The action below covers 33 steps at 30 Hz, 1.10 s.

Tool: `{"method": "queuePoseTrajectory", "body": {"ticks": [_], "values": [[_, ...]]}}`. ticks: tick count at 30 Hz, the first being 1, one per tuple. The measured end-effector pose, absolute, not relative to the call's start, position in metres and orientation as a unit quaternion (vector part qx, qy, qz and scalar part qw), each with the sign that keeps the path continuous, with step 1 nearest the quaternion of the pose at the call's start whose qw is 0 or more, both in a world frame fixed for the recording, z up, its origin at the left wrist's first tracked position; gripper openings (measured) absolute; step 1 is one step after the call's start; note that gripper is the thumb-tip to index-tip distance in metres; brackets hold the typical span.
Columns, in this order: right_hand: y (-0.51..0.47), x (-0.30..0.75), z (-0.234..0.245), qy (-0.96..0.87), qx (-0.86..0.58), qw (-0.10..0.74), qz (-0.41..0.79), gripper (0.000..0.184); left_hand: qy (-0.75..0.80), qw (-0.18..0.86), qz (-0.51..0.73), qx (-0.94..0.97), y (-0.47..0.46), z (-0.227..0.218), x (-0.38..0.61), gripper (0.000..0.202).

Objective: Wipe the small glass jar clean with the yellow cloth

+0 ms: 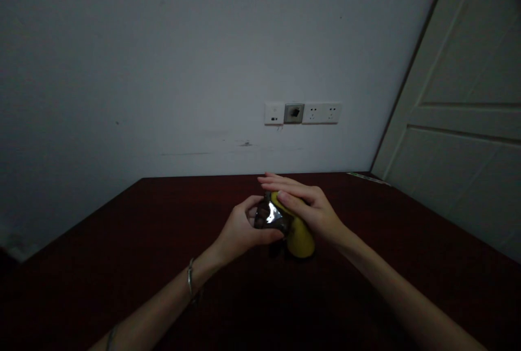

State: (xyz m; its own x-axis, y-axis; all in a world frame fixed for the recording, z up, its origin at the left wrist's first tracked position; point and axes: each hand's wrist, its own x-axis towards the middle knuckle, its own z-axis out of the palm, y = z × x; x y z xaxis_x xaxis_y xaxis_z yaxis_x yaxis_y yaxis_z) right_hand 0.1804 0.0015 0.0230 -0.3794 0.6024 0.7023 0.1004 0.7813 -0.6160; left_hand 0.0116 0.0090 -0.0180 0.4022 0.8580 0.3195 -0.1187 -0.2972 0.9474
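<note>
Both my hands meet above the middle of a dark red table (142, 242). My left hand (240, 229), with a thin bracelet at the wrist, is closed around a small dark shiny piece (272, 216) that catches the light; I cannot make out what it is. My right hand (307, 207) lies over a yellow rounded object (302, 238), fingers stretched out together across its top. The shiny piece touches the yellow object's upper left side. The yellow object's lower end is near the tabletop.
A pale wall stands behind the table with a row of sockets and a switch (303, 113). A white panelled door (464, 123) is at the right. A thin light strip (368, 178) lies at the table's far right corner. The room is dim.
</note>
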Motion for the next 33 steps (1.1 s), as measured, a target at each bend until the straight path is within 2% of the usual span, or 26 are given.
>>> {"method": "queuePoseTrajectory", "body": {"ticks": [4,10,13,17,24,27,33], "values": [[0.003,0.185,0.021,-0.809,-0.224,0.488,0.24,0.038,0.275,0.615,0.439,0.594,0.009,-0.02,0.011,0.055],[-0.005,0.192,0.022,-0.869,-0.26,0.398,0.138,0.09,0.286,0.638,0.444,0.561,0.005,-0.02,0.017,0.046],[-0.008,0.19,0.022,-0.886,-0.261,0.376,0.075,0.105,0.289,0.651,0.445,0.543,0.004,-0.021,0.02,0.043],[-0.007,0.182,0.016,-0.876,-0.268,0.399,0.042,0.103,0.294,0.659,0.46,0.518,0.003,-0.021,0.023,0.038],[-0.004,0.178,0.01,-0.834,-0.294,0.455,0.102,0.091,0.333,0.65,0.42,0.539,-0.002,-0.011,0.024,0.05],[-0.004,0.177,0.015,-0.795,-0.326,0.489,0.148,0.088,0.334,0.646,0.411,0.55,-0.004,-0.008,0.019,0.06],[-0.006,0.182,0.032,-0.672,-0.373,0.56,0.31,0.08,0.237,0.66,0.318,0.638,0.008,-0.018,0.005,0.089]]}}
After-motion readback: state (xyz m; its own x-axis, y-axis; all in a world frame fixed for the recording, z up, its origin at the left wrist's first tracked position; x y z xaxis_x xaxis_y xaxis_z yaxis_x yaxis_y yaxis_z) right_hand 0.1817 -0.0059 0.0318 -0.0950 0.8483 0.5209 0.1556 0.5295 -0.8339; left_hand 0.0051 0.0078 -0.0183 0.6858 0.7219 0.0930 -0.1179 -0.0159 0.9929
